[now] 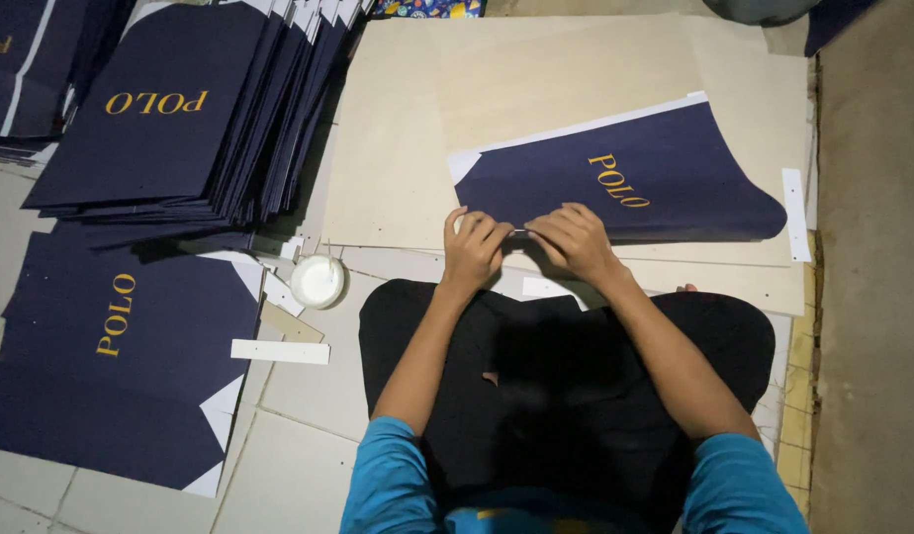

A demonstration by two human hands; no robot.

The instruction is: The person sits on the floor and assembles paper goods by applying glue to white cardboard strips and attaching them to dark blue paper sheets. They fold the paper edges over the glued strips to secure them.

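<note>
Left hand (474, 247): pinching the near edge of the navy sheet (625, 183).
Right hand (574, 240): pinching the same edge.
Nearby: white tub (318, 281), stacked sheets (195, 109).

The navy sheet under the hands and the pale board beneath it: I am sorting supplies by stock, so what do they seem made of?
The navy sheet looks like matte coated paper or thin card: its right edge curls up, its back shows white, and the gold lettering seems foil-stamped. The pale board looks like plain plywood or thick cardboard, flat and dull; which, I cannot tell. Both the left hand and right hand press the sheet's near edge.
</note>
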